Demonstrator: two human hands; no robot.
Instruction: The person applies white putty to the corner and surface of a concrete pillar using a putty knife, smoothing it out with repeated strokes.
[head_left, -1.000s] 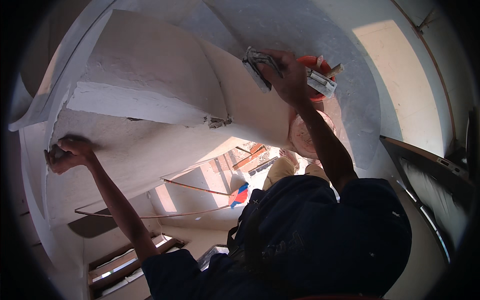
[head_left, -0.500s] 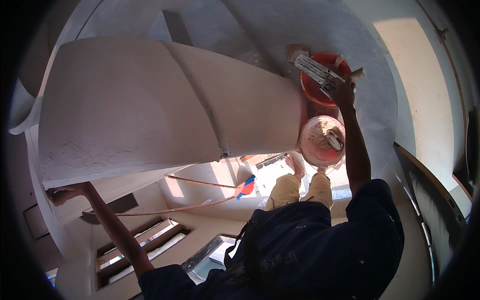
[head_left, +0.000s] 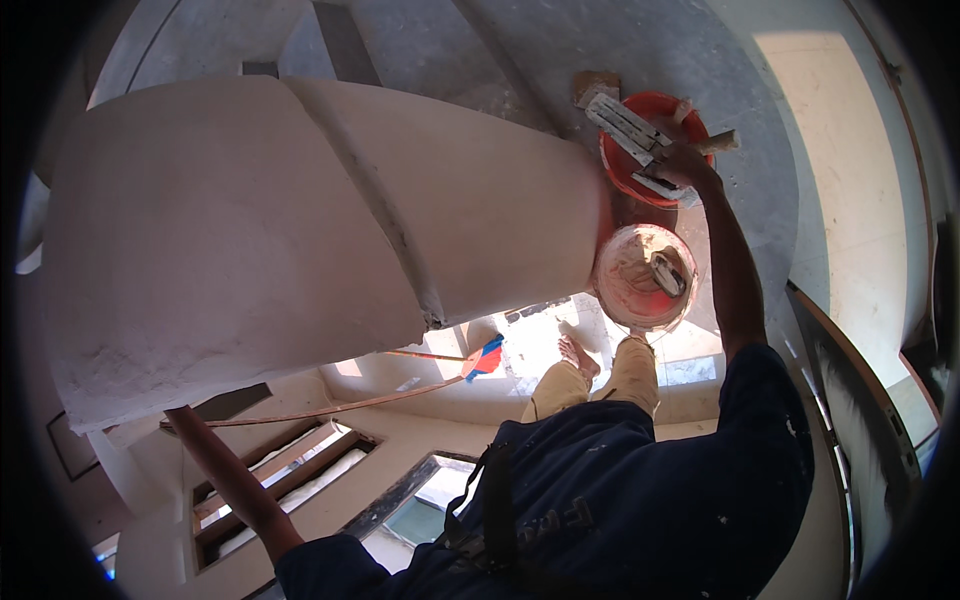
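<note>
Blown-out glare on the floor [head_left: 532, 345], softer shade around, fisheye curvature and black corners.

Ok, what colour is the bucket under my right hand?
The bucket is orange-red; it shows in the head view.

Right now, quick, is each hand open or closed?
Left hand: hidden behind the pale plastered block, so I can't tell.
Right hand: closed, it looks like, on a trowel over the orange bucket.
</note>
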